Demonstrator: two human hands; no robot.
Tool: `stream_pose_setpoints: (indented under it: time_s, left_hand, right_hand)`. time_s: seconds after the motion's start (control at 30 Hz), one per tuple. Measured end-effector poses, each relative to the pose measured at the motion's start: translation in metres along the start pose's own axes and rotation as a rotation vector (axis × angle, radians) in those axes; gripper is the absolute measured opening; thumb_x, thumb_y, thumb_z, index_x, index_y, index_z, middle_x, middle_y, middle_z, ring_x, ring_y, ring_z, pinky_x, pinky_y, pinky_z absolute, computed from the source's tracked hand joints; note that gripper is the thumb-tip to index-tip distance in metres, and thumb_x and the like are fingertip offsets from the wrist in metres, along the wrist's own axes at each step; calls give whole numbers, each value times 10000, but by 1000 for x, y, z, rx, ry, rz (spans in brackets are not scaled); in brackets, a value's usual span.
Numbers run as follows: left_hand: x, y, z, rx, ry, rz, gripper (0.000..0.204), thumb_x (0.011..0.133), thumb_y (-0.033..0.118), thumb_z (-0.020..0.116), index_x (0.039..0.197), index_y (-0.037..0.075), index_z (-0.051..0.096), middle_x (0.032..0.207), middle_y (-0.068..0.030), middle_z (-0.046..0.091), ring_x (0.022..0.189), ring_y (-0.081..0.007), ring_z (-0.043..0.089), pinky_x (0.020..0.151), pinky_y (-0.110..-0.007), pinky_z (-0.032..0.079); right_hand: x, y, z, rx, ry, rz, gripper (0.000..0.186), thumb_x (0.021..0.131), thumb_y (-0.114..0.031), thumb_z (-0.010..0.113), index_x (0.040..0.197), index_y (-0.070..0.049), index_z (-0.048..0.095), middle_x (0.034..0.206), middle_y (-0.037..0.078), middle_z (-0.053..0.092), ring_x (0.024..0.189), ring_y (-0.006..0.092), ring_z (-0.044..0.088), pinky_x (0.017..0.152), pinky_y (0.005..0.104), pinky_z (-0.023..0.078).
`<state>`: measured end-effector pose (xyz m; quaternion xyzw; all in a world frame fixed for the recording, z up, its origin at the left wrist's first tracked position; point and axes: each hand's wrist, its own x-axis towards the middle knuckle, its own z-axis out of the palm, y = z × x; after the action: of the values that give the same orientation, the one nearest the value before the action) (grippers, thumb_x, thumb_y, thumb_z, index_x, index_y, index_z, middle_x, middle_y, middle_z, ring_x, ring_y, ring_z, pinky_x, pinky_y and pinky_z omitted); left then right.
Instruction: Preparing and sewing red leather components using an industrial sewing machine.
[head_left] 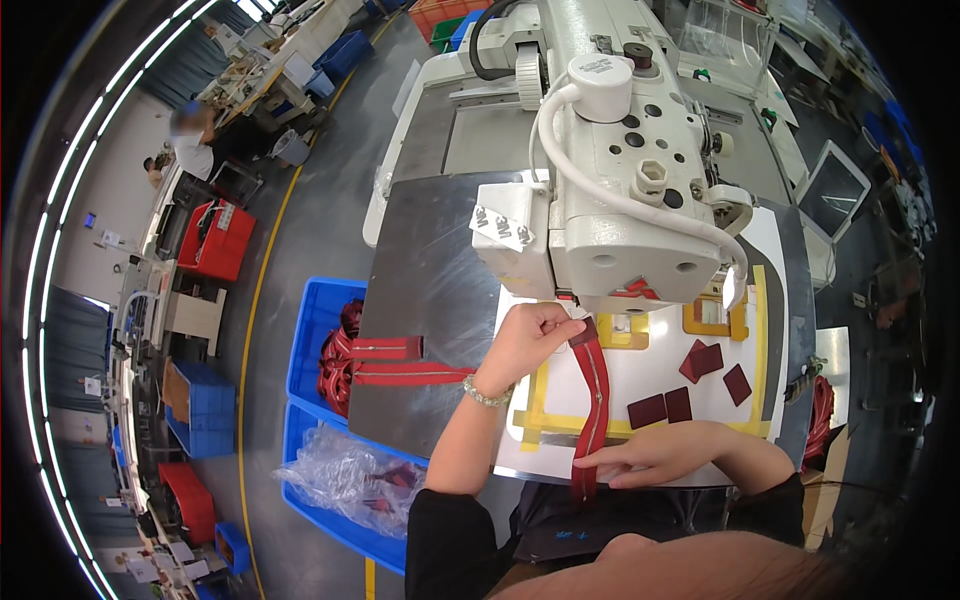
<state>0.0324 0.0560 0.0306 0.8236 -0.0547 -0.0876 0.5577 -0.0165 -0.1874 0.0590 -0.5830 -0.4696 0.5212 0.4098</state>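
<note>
A red zipper strip (pixel 597 400) runs from beneath the sewing machine head (pixel 640 180) toward my body. My left hand (pixel 528 340), a bracelet at its wrist, pinches the strip's far end, where a dark red patch (pixel 582 331) shows. Nearer to me, my right hand (pixel 655 455) rests against the strip's lower part with its fingers stretched out. Several dark red rectangular patches (pixel 647 411) lie on the white board (pixel 560 440) beside the strip. Two more red zipper strips (pixel 385 348) stretch across the metal table at the left, one passing behind my left wrist.
A blue bin (pixel 300 345) of bundled red zippers stands left of the metal table (pixel 430 240); another blue bin (pixel 330 530) holds clear plastic. Yellow frames (pixel 695 320) sit under the machine. A screen (pixel 835 190) stands at right. A person (pixel 192 140) sits far left.
</note>
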Motion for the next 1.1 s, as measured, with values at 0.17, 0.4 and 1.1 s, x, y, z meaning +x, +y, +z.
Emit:
stream_pose_setpoints:
  time_s: [0.17, 0.4, 1.1]
  left_hand:
    - [1, -3, 0, 51, -6, 13, 298, 832, 224, 703, 723, -47, 646, 470, -24, 385, 453, -104, 334, 445, -303, 303]
    - [5, -5, 2, 151, -16, 9, 306, 814, 281, 707, 726, -10, 670, 491, -78, 472, 439, -172, 413, 467, -331, 351]
    - [8, -9, 5, 197, -98, 32, 307, 815, 257, 699, 743, -40, 668, 514, -78, 473, 472, -145, 392, 478, -299, 335]
  right_hand:
    - [-10, 3, 4, -450, -99, 62, 383, 974, -365, 479, 1298, -163, 516, 600, 160, 574, 586, 347, 605, 551, 419, 466]
    - [-24, -20, -6, -608, -59, 186, 346, 953, -404, 478, 1120, -126, 600, 680, 140, 636, 650, 331, 633, 594, 416, 504]
    - [-125, 24, 21, -743, 1263, 719, 469, 689, -117, 732, 1131, -69, 584, 1168, 105, 537, 1071, 296, 489, 931, 381, 353]
